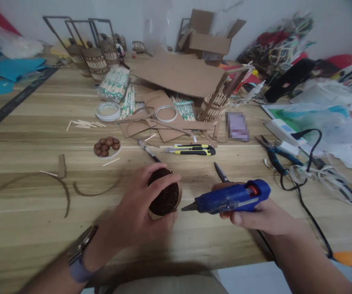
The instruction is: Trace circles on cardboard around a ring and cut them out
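Note:
My left hand (142, 204) wraps its fingers round a small round piece (165, 198) with a dark brown, ridged top and a lighter rim. In my right hand (255, 218) is a blue glue gun (231, 198), its nozzle pointing left, close beside the round piece and my left thumb. Whether the nozzle touches the piece I cannot tell. Behind my left hand lies a pen-like tool (148, 150). Scissors (221, 171) lie partly hidden behind the glue gun. A yellow and black cutter (191, 150) rests farther back.
Brown balls fill a small dish (107, 156) at left. Curved cardboard strips (67, 194) lie nearby. Tape rolls (108, 111), cardboard (179, 73) and stick bundles stand behind. Pliers (275, 157) and a black cable (312, 218) are at right. Stick-covered buckets (96, 63) stand at the back left.

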`<act>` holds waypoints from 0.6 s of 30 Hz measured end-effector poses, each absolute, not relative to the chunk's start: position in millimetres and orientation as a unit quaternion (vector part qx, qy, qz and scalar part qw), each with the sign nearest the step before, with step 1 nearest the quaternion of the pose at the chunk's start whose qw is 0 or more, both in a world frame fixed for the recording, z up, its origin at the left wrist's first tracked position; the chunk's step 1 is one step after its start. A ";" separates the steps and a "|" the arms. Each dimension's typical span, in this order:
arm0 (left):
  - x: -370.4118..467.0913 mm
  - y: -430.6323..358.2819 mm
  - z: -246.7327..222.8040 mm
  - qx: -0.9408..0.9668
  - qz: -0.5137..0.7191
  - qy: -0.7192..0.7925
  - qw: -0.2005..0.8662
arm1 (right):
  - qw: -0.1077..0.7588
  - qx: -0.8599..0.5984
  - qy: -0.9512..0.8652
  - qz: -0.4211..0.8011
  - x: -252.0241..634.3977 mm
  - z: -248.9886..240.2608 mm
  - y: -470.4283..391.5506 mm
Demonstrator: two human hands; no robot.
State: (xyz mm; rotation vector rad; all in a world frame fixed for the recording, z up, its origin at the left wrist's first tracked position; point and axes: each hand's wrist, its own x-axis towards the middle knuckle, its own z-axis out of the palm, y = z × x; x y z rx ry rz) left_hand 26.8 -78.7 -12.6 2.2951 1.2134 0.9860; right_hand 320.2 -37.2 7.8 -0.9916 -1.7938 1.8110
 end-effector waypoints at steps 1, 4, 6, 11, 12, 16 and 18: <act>27.1 -78.9 -12.6 0.812 0.349 0.431 0.183 | 0.205 -0.362 -0.638 0.648 320.2 7.1 -37.3; 28.0 -79.0 -13.4 0.807 0.350 0.435 0.190 | 0.199 -0.395 -0.616 0.652 322.2 4.6 -38.3; 28.3 -79.2 -15.1 0.802 0.358 0.437 0.196 | 0.196 -0.419 -0.597 0.656 324.4 2.6 -39.3; 27.6 -80.6 -19.5 0.789 0.370 0.444 0.209 | 0.275 -0.429 -0.560 0.653 327.9 -5.2 -41.1; 27.5 -80.8 -19.7 0.790 0.366 0.444 0.210 | 0.299 -0.430 -0.549 0.651 328.3 -6.8 -40.8; 27.4 -81.0 -20.1 0.791 0.359 0.454 0.199 | 0.357 -0.455 -0.470 0.666 333.9 -9.5 -35.1; 27.5 -80.8 -21.4 0.789 0.362 0.460 0.189 | 0.377 -0.476 -0.403 0.685 341.9 -9.7 -29.6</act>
